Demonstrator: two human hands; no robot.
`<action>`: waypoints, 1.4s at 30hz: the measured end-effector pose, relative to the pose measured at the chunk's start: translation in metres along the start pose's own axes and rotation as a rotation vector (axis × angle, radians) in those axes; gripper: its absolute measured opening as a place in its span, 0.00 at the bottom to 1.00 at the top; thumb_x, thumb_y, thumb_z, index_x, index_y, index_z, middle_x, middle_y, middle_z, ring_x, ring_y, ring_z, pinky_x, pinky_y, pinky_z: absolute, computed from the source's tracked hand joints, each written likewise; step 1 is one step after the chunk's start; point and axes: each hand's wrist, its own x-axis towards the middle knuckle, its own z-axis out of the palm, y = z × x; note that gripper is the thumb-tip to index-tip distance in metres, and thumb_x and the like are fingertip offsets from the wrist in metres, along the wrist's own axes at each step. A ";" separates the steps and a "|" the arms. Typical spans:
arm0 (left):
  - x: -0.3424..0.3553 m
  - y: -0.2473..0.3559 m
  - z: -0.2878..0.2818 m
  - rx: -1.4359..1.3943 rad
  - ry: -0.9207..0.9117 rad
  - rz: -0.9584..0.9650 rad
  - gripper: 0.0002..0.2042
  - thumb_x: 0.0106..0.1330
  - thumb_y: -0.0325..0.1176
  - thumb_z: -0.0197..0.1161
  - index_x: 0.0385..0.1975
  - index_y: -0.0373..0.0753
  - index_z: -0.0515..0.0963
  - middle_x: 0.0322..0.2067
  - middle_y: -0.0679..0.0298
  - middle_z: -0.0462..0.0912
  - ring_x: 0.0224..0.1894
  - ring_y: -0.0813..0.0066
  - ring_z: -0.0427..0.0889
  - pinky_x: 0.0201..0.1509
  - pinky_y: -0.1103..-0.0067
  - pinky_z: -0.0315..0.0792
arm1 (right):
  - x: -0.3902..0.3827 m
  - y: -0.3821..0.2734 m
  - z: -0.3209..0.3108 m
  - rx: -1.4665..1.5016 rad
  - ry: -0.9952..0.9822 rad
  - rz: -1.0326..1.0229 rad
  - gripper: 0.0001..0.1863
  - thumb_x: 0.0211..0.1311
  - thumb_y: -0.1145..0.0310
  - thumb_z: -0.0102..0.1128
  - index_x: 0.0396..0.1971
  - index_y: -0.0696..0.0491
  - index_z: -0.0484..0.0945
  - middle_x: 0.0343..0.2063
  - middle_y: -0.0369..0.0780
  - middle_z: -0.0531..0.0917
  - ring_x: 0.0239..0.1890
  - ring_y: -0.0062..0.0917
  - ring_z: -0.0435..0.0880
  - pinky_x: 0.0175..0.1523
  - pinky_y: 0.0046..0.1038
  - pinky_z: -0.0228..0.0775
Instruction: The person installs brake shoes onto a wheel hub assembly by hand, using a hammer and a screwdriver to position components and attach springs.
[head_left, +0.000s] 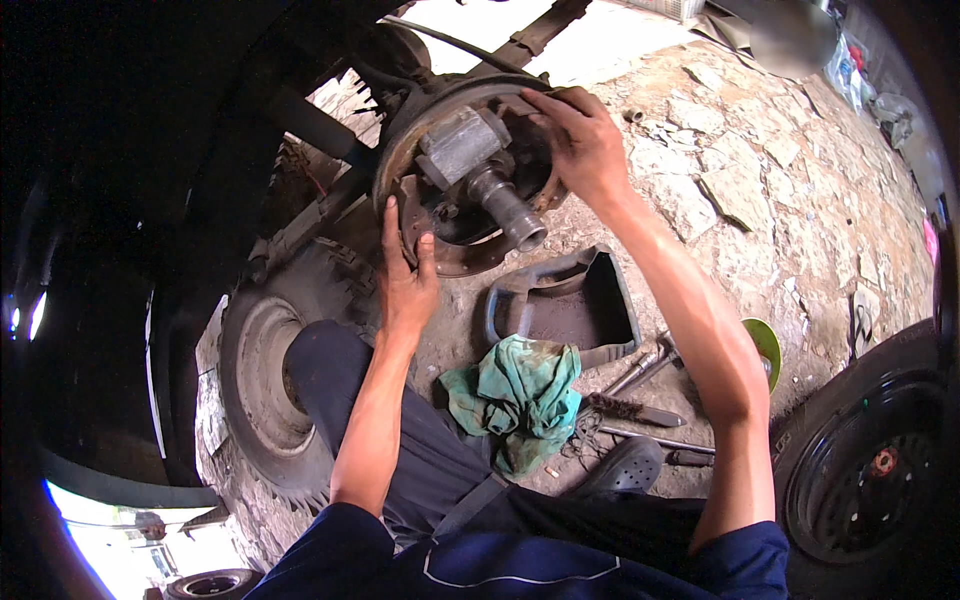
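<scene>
Under a vehicle, a round brake assembly (470, 85) surrounds a grey metal housing (455, 145) and a protruding spindle (505, 205). My left hand (410, 285) grips a curved brake shoe (458, 255) at its lower left, fingers pointing up. My right hand (590, 145) is closed on the assembly's upper right edge, fingertips at the rim; what exactly lies under them is partly hidden. Below, a crumpled green rag (515, 395) lies beside a cut-open dark plastic container (570, 315).
A large tire (255, 390) stands left of my knee, another wheel (850, 470) at right. Tools (640, 412), a brush and a green bowl (765, 350) lie on the cracked stone floor (740, 150). My foot (620, 470) is among them. Bags (855, 80) sit at the upper right edge.
</scene>
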 end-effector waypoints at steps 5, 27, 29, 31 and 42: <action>0.000 0.000 0.000 0.047 0.021 0.022 0.32 0.73 0.41 0.53 0.72 0.39 0.47 0.68 0.46 0.55 0.69 0.53 0.60 0.70 0.65 0.57 | 0.001 -0.004 -0.004 -0.034 -0.021 0.004 0.20 0.55 0.75 0.64 0.48 0.43 0.83 0.39 0.40 0.82 0.44 0.38 0.80 0.47 0.37 0.77; 0.015 -0.021 -0.015 0.693 0.149 0.554 0.32 0.71 0.41 0.56 0.70 0.37 0.52 0.66 0.53 0.56 0.68 0.54 0.53 0.69 0.58 0.45 | -0.013 -0.032 0.009 -0.033 -0.008 0.067 0.34 0.56 0.47 0.65 0.56 0.56 0.72 0.48 0.53 0.72 0.53 0.48 0.70 0.58 0.46 0.62; 0.022 -0.023 -0.018 0.760 0.127 0.607 0.32 0.71 0.41 0.56 0.69 0.34 0.52 0.68 0.54 0.56 0.69 0.55 0.52 0.69 0.58 0.45 | -0.012 -0.037 0.012 -0.085 -0.020 0.088 0.37 0.55 0.44 0.65 0.57 0.55 0.70 0.49 0.54 0.71 0.54 0.48 0.69 0.61 0.47 0.58; 0.026 -0.026 -0.021 0.771 0.109 0.622 0.31 0.71 0.40 0.55 0.69 0.33 0.53 0.68 0.54 0.56 0.70 0.56 0.51 0.69 0.58 0.44 | -0.011 -0.039 0.013 -0.109 -0.029 0.107 0.38 0.55 0.42 0.65 0.57 0.55 0.69 0.49 0.54 0.70 0.55 0.49 0.67 0.63 0.49 0.54; 0.048 -0.022 -0.022 0.851 0.181 0.756 0.28 0.73 0.44 0.50 0.65 0.32 0.56 0.65 0.54 0.61 0.68 0.56 0.55 0.68 0.58 0.45 | -0.013 -0.036 0.023 -0.064 0.029 0.101 0.36 0.53 0.43 0.66 0.56 0.52 0.71 0.48 0.54 0.70 0.54 0.49 0.67 0.61 0.48 0.54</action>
